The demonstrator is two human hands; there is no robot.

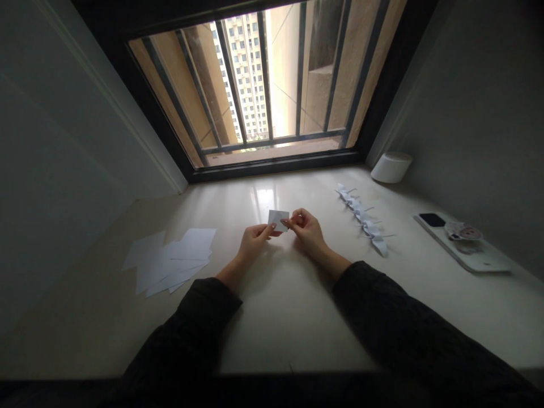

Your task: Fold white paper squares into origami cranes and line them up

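The pale ledge (289,328) meets a barred window (255,85) at its far edge, between dim walls (476,124). Sheets (170,260) lie toward its left edge, a phone (444,235) toward its right. Over the ledge's middle, nearer the far edge, the left hand (255,239) and the right hand (310,231) both close in a pinch on a small paper (277,216). It seems best to match its edges before pressing any crease.

The dark window frame (276,164) is the landmark: vertical bars (301,68) cross its opening, and a tower block (246,73) shows beyond them. Just beside its lower right corner is a white, rounded container (391,168). Nearer the viewer, further right of the frame, lies a white phone (482,259), a round ornament (464,230) on its back.
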